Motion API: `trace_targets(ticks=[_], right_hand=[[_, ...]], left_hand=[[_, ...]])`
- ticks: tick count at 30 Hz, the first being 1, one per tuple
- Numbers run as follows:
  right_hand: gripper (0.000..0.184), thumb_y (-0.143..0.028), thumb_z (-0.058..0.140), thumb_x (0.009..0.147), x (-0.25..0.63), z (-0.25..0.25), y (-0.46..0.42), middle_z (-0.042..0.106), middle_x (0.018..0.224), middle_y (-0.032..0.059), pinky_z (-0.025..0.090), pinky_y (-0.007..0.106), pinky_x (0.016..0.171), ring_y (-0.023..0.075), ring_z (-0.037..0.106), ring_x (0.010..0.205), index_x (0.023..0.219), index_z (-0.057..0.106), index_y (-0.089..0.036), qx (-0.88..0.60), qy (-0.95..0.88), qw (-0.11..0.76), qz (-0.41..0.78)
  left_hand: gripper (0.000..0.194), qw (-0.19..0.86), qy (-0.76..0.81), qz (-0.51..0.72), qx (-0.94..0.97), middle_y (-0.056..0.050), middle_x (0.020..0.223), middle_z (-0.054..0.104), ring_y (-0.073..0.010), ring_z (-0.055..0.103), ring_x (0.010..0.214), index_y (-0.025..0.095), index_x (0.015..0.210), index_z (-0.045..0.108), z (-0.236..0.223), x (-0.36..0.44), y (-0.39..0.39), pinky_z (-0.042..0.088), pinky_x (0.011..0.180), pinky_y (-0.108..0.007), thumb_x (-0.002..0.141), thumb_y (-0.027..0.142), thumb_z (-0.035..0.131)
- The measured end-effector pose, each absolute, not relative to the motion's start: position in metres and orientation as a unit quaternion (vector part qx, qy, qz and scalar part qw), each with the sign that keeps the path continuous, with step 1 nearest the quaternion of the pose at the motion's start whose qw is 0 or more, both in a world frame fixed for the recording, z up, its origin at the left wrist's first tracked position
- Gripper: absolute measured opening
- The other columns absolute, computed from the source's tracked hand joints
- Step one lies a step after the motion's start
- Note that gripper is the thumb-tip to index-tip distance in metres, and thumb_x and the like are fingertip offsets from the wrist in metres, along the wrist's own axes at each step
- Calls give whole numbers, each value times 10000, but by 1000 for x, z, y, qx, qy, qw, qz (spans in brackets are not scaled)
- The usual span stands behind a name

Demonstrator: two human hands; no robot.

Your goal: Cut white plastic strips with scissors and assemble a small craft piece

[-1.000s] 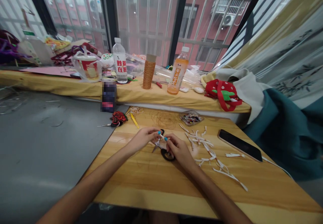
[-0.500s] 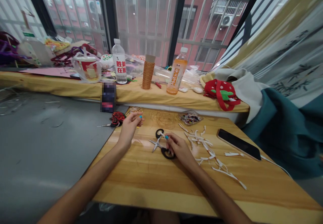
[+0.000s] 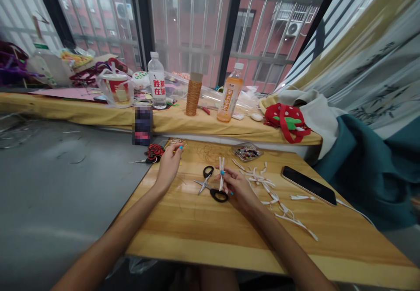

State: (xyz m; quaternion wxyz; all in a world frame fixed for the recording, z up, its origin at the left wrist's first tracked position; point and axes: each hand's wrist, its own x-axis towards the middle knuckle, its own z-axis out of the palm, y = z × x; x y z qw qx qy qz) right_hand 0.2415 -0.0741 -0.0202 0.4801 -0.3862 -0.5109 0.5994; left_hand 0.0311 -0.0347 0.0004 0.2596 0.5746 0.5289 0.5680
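Head camera shows me the wooden table point(image 3: 197, 232). Over its far left part is the left hand point(image 3: 168, 164); I cannot tell if it grips something. The right hand point(image 3: 239, 189) pinches with closed fingers. On its right lie white strips point(image 3: 267, 184), on its left the spread scissors point(image 3: 205, 184). Between those fingers I see a white bundle point(image 3: 221, 180), upright.

Two bare forearms point(image 3: 141, 219) end in a left hand point(image 3: 168, 165) and a right hand point(image 3: 240, 189), both showing bright blue painted nails point(image 3: 222, 173).
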Motion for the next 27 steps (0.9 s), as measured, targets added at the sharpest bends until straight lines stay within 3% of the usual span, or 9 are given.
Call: trace_targets(ticks=[4,9,13,16,18,21,24,27], right_hand=[[332,-339,617,651,241,-17,-76,595,682,-7,250,179,375,30,404,371,935,577,-172,-384,-505,473,612],[318,-354,614,652,240,-14,-77,537,635,-33,201,176,351,16,367,350,905,583,-165,-386,-501,486,602],[362,-372,601,651,236,-12,-80,482,553,-53,164,184,348,21,302,338,936,578,-149,-409,-529,460,585],[402,-404,554,686,232,-8,-81,509,536,-41,246,195,386,62,375,390,994,552,-146,-425,-582,428,546],[364,-400,511,722,230,-4,-80,531,543,-30,313,210,447,94,447,466,987,547,-153,-421,-626,412,510],[264,-363,482,741,226,-2,-71,536,564,-21,362,221,520,107,489,534,880,570,-157,-401,-677,378,489],[239,-355,462,737,220,-6,-60,505,566,-31,369,217,483,92,474,485,826,561,-156,-397,-667,370,511],[212,-347,473,713,213,-13,-55,481,575,-43,329,193,403,60,411,408,780,543,-159,-402,-635,399,525]], left_hand=[[261,271,516,571,577,-26,776,538,-92,455,549,145,921,578,3,30,-34,356,490,-203,695,243,491],[304,457,401,555,568,-23,664,559,-70,430,469,105,879,603,16,30,-38,333,442,-197,688,328,528],[384,509,353,482,620,2,559,549,-58,386,409,107,965,591,26,31,-47,279,413,-191,724,392,501],[397,476,370,440,666,62,415,412,-57,322,386,111,993,592,27,33,-51,245,423,-190,757,400,457],[393,440,385,430,688,67,422,374,-71,350,423,118,990,599,26,34,-52,284,466,-197,773,395,424],[363,377,412,419,716,6,614,528,-121,480,644,140,1001,599,25,36,-52,367,624,-224,790,343,385],[333,316,450,390,738,-33,869,594,-151,489,845,175,1040,580,23,38,-53,362,777,-259,793,243,368],[331,229,493,361,758,-26,787,612,-164,501,816,180,1033,584,20,40,-52,353,802,-294,772,154,382]])
